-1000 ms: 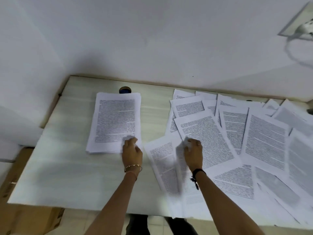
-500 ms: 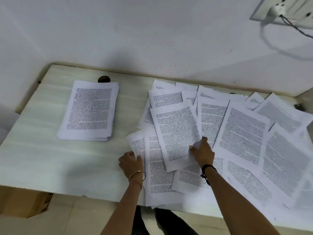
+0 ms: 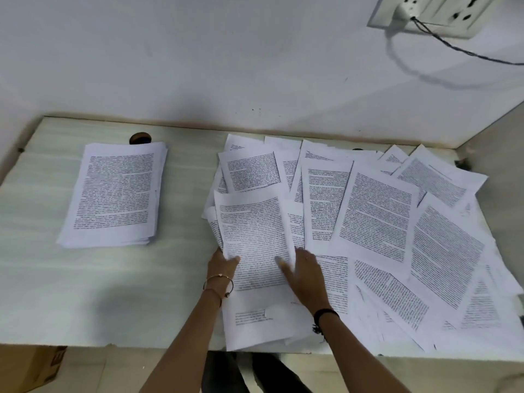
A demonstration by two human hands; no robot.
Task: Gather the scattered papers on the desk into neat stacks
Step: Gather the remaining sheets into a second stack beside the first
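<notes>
A neat stack of printed pages lies on the left of the pale desk. Several loose printed sheets overlap in a wide spread over the desk's right half. A small bundle of sheets sits at the spread's left edge. My left hand, with a thin bangle on the wrist, grips the bundle's lower left corner. My right hand, with a dark wristband, lies with fingers flat on the bundle's lower right side, pressing against it.
The desk stands in a corner, with a white wall behind and a side wall at the right. A round cable hole sits behind the stack. A wall socket with a plugged cable is at upper right. A cardboard box stands below the desk's left front.
My left hand left the neat stack and came over to the loose sheets. Both hands have pulled a few sheets together into a bundle. The view has shifted right.
</notes>
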